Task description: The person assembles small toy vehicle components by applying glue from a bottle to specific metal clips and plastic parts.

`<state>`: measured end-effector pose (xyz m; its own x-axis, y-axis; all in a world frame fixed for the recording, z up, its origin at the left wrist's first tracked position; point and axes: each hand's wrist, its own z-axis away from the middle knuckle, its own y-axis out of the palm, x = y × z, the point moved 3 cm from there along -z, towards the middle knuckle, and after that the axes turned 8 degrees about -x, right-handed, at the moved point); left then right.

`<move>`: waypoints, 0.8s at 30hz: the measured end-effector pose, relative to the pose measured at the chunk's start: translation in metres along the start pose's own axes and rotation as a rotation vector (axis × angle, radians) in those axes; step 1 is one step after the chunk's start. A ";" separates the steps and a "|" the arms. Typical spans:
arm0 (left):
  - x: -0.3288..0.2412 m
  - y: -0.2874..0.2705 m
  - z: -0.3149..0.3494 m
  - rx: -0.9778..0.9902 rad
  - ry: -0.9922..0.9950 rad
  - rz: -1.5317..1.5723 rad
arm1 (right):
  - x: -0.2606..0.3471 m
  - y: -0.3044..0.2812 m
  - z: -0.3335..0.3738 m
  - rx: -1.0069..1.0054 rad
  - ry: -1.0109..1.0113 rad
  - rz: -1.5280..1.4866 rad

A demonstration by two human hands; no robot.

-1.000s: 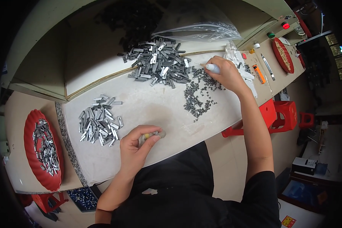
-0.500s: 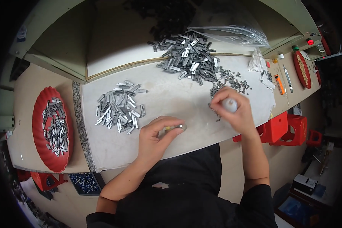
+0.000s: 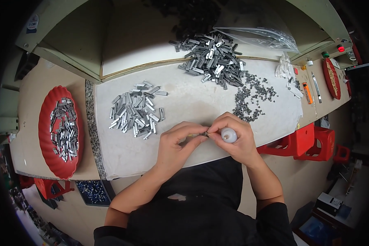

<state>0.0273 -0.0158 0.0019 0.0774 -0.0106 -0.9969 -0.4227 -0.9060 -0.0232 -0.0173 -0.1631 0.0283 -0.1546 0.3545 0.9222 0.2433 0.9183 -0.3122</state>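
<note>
Fingertips pinch one small metal clip (image 3: 206,133) between my left hand (image 3: 174,145) and right hand (image 3: 233,137), which has come back from the dark bits (image 3: 252,96) gripping a white tool (image 3: 228,135), so fitting begins.

You are wearing a black short-sleeved top, its dark fabric filling the space below the white work mat (image 3: 192,106). The sleeves are ending near your elbows, leaving both forearms bare. Your left hand (image 3: 174,145) and right hand (image 3: 238,137), both at the mat's near edge, are showing no gloves, rings or watch. A small pale mark is sitting on the shirt front.
</note>
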 end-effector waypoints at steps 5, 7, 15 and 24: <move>0.000 0.001 0.000 -0.008 0.049 -0.013 | 0.006 -0.001 -0.001 0.014 -0.010 0.065; -0.002 0.001 0.000 -0.025 0.074 -0.051 | 0.007 -0.002 -0.002 0.019 -0.014 0.087; 0.001 0.002 0.001 -0.039 0.070 -0.048 | 0.009 -0.004 -0.004 0.042 0.014 0.096; 0.000 0.001 0.003 -0.056 0.094 -0.121 | 0.009 0.003 -0.004 0.030 0.018 0.137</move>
<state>0.0243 -0.0155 0.0018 0.2098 0.0627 -0.9757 -0.3545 -0.9252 -0.1357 -0.0141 -0.1579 0.0362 -0.1043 0.4736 0.8745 0.2320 0.8666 -0.4417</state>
